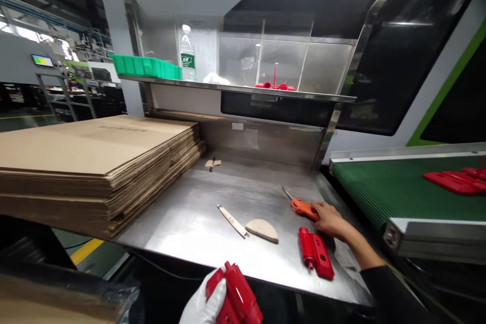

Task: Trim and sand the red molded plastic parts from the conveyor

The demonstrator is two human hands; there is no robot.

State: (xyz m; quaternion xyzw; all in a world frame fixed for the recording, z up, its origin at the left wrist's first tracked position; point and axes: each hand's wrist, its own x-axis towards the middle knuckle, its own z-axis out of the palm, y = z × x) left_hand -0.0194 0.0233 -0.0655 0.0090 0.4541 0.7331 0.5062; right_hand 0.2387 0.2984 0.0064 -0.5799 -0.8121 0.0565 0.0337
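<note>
White-gloved left hand [203, 304] grips a glossy red moulded plastic part [236, 297], low at the steel worktable's [197, 217] front edge. Beyond that grip, right: bare right hand [329, 218] rests fingers on orange-handled cutter [302, 207]; full closure cannot be told. Second red hinged plastic part [316, 253] lies just below that hand.

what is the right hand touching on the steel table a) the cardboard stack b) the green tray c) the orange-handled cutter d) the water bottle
c: the right hand rests its fingertips on the orange-handled cutter lying on the steel table, just behind a red plastic part, while the gloved left hand holds another red part below the table edge.
</note>
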